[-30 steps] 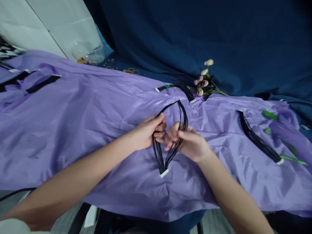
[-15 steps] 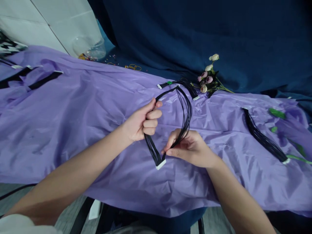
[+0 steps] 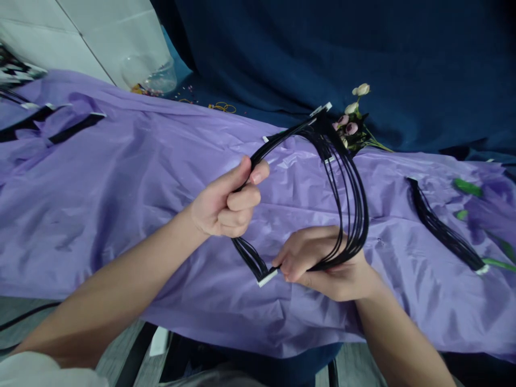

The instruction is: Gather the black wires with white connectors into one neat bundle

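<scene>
A black wire harness point(image 3: 360, 199) with white connectors forms a wide loop between my hands above the purple cloth. My left hand point(image 3: 229, 201) is closed round one bundle of its wires. Below that fist a white connector point(image 3: 266, 278) hangs at the wire ends. My right hand point(image 3: 326, 260) pinches the other bundle close to this connector, and wires drape over its fingers. At the top of the loop, another white connector end point(image 3: 321, 109) stands up near the flowers. Behind the loop, partly covered, lies a second black harness point(image 3: 308, 135).
Purple cloth point(image 3: 161, 188) covers the table. Artificial flowers point(image 3: 350, 126) lie at the back edge. Another harness point(image 3: 443, 231) rests on the right beside green leaves point(image 3: 467, 187). Bundled harnesses point(image 3: 76, 128) lie at far left. A clear plastic tub point(image 3: 159, 78) and yellow rubber bands point(image 3: 222, 107) are behind.
The loop has grown wider and risen, its top connector end moving up and right. My right hand has shifted right and slightly down; my left hand has moved slightly left.
</scene>
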Available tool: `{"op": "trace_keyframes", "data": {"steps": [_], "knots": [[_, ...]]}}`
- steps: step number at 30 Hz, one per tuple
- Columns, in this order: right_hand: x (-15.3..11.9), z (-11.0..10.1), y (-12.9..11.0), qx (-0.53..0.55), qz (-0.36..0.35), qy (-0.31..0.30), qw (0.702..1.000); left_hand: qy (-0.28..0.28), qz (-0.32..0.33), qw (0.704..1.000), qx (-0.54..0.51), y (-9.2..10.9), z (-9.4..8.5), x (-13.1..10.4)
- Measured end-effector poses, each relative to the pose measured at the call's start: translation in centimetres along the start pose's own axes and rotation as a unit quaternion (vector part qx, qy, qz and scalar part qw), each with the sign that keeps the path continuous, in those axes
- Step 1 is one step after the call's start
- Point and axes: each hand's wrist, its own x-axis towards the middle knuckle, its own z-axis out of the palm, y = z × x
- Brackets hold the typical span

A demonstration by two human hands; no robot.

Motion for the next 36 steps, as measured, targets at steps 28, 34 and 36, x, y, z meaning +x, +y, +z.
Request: {"op": "trace_keyframes", "data": {"steps": [28, 34, 36], "knots": [[0.6, -0.6, 3.6, 0.003, 0.253, 0.268, 0.929, -0.105, -0.003, 0.919, 0.381, -3.1, -0.3, 2.4], [0.5, -1.1, 3.2, 0.075, 0.268, 0.253, 0.927, -0.090, -0.002, 0.943, 0.321, -3.8, -0.3, 2.8], [0.5, -1.2, 3.0, 0.070, 0.269, 0.238, 0.931, -0.095, 0.014, 0.944, 0.316, -3.7, -0.4, 2.8]]}}
